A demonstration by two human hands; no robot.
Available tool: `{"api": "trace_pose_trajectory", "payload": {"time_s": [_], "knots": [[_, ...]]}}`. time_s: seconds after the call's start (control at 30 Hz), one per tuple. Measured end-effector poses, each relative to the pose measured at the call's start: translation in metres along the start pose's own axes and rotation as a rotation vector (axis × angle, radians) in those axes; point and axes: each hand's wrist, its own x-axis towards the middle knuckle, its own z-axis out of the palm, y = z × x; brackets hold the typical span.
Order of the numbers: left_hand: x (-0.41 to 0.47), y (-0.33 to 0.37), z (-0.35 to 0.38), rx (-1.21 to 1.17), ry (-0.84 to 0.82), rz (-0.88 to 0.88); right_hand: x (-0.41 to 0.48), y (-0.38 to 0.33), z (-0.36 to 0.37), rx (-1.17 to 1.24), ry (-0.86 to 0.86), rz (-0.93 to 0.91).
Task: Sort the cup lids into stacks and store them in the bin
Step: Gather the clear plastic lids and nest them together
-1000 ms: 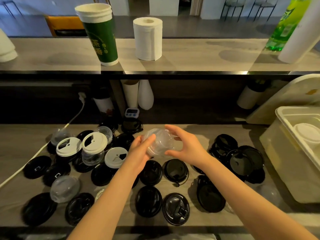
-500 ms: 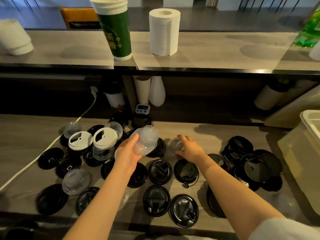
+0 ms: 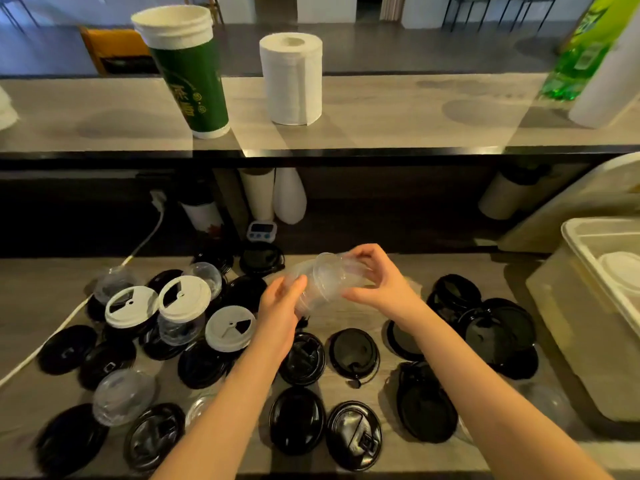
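Above the counter's middle I hold a stack of clear dome lids (image 3: 320, 284) between both hands. My left hand (image 3: 282, 308) grips its near end and my right hand (image 3: 375, 284) holds a clear lid against its far end. Several black flat lids (image 3: 303, 358) lie scattered over the counter. Three white lids (image 3: 230, 328) sit at the left, with more clear dome lids (image 3: 123, 396) among the black ones. The translucent bin (image 3: 588, 341) stands at the right edge with a white lid stack (image 3: 621, 275) inside.
An upper shelf carries a tall green cup stack (image 3: 187, 74), a paper roll (image 3: 291, 77) and a green bottle (image 3: 578, 57). Below it stand cups and a small timer (image 3: 261, 231). A white cable (image 3: 69, 317) crosses the counter at the left.
My right hand picked a clear lid off the counter and brought it up to the stack in my left hand. The stack moved right, back between both hands.
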Motion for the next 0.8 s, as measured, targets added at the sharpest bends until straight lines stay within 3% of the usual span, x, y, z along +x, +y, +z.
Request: {"api": "trace_pose_trajectory", "payload": {"time_s": [0.2,0.43,0.5,0.63,0.8], "knots": [[-0.005,-0.003,0.029,0.048,-0.106,0.063,-0.025,0.002,-0.015,-0.128,0.102,-0.023],[-0.022,-0.006,0.073,0.397,-0.238,0.293,-0.054,-0.008,-0.043,-0.459,0.236,-0.172],[-0.028,-0.006,0.088,0.415,-0.294,0.322,-0.063,-0.008,-0.061,-0.365,0.240,-0.157],[-0.039,-0.011,0.124,0.382,-0.399,0.285,-0.086,-0.013,-0.097,0.089,0.260,-0.013],[-0.060,-0.025,0.179,0.260,-0.549,0.135,-0.097,-0.023,-0.136,0.216,0.318,0.123]]}}
